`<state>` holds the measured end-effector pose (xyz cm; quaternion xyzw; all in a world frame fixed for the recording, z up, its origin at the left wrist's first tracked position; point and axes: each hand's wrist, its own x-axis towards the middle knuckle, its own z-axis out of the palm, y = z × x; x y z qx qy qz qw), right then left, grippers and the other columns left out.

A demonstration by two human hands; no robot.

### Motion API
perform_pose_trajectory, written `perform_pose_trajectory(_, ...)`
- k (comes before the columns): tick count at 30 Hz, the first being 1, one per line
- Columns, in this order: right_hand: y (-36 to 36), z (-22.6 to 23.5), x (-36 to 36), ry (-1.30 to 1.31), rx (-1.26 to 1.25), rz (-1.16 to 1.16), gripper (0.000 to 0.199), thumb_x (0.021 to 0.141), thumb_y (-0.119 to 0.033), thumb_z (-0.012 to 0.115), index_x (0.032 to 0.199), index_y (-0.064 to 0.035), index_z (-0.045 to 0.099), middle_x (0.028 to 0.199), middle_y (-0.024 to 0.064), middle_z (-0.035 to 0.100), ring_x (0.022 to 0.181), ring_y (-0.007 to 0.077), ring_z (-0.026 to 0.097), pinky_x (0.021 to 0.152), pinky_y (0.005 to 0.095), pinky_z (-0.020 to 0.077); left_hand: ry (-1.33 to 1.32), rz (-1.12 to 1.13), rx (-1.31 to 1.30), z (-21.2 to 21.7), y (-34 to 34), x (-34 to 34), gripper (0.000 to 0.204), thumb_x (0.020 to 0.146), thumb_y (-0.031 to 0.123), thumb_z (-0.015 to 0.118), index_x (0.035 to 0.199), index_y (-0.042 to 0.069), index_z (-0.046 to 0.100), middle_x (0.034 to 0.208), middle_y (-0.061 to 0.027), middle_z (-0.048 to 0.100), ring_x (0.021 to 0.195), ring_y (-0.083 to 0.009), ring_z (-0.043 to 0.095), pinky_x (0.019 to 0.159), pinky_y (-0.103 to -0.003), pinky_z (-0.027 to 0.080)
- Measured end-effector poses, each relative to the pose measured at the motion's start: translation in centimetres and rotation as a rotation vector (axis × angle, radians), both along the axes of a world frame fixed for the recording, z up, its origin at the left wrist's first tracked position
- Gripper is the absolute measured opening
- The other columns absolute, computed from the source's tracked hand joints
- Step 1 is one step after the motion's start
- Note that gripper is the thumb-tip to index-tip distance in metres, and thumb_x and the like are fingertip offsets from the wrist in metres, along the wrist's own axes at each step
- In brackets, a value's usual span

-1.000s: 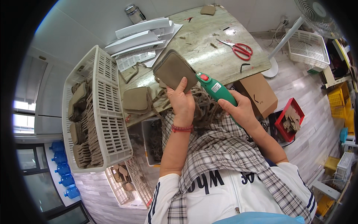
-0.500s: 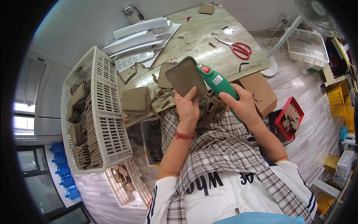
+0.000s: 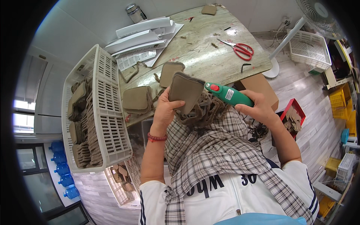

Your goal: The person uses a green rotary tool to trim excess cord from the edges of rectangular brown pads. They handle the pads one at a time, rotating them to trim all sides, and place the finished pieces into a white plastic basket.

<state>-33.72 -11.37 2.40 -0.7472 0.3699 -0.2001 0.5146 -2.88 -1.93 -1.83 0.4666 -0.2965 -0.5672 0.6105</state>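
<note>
My left hand [image 3: 165,109] pinches a rounded olive-brown fabric pad [image 3: 185,90], thumb on its face, held up over the near table edge. In my right hand [image 3: 260,108] is a green handheld electric cutter [image 3: 235,96] with a red button; its head meets or nearly meets the pad's right edge. Brown fabric offcut strips [image 3: 204,111] hang in a tangle below, over my checked apron [image 3: 210,146]. Beside my left hand, a small stack of similar pads [image 3: 136,99] lies on the table, with another pad [image 3: 169,75] behind the held one.
A white slatted crate [image 3: 112,123] packed with pads stands at left. Papers [image 3: 144,39], a metal flask [image 3: 135,13] and red-handled scissors [image 3: 243,51] rest on the table [image 3: 202,48]. A cardboard box [image 3: 262,90], red tray [image 3: 300,108] and standing fan [image 3: 296,28] are at right.
The pad and my left hand have shifted left and turned. My right hand moved right and up; the cutter now points more to the left, its head lower on the pad's edge.
</note>
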Motion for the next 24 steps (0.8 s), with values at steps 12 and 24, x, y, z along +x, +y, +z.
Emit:
perform_pose_trajectory(12,1.2,-0.7,1.8,0.01,-0.036,0.017,0.044,0.081,-0.03,0.075,0.108,0.0016,0.063,0.078,0.0103,0.067,0.068,0.0147,0.065,0.065,0.028,0.0511,-0.041,-0.127,0.175,-0.6,0.6,-0.8,0.066,0.072,-0.018,0.058,0.135,0.0,0.047,0.118,-0.0088,0.063,0.103,-0.0166,0.062,0.091,-0.029,0.05)
perform_pose_trajectory(24,0.5,-1.2,1.8,0.061,0.198,0.07,0.044,0.081,-0.03,0.074,0.109,0.0019,0.063,0.076,0.0056,0.064,0.063,0.0098,0.06,0.059,0.0262,0.0489,-0.331,-0.314,0.324,0.7,1.2,1.8,0.051,0.069,-0.014,0.061,0.117,0.001,0.057,0.107,-0.0028,0.063,0.097,-0.0115,0.059,0.085,-0.026,0.047)
